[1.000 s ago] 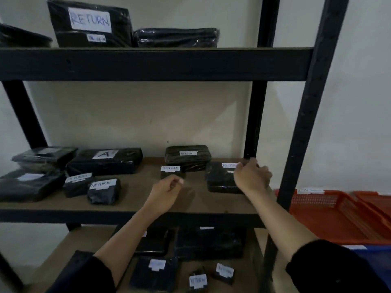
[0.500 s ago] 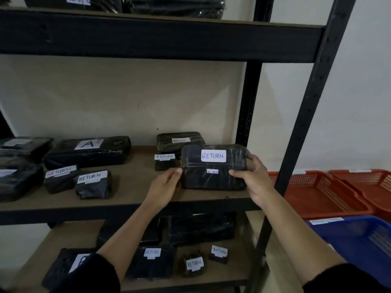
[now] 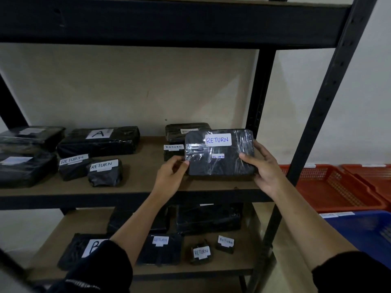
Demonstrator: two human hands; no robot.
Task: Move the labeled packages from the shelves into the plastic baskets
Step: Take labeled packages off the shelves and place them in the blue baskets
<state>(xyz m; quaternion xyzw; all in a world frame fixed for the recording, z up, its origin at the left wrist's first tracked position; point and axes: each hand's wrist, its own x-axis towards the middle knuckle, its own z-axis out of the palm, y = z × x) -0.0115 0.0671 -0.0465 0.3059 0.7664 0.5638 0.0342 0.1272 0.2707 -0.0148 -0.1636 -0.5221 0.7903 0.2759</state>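
While tilted upright above the middle shelf (image 3: 131,182), the RETURN package (image 3: 220,153) is pinched at both ends by left hand (image 3: 169,178) and right hand (image 3: 264,170); film-wrapped, probably rigid, slippery.

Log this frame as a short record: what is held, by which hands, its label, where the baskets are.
held item: black wrapped package, tilted up facing the camera
label: RETURN
left hand: pinches the package's left edge
right hand: grips its right edge
baskets: orange basket and blue basket, right of the shelf post
placed in basket: not yet
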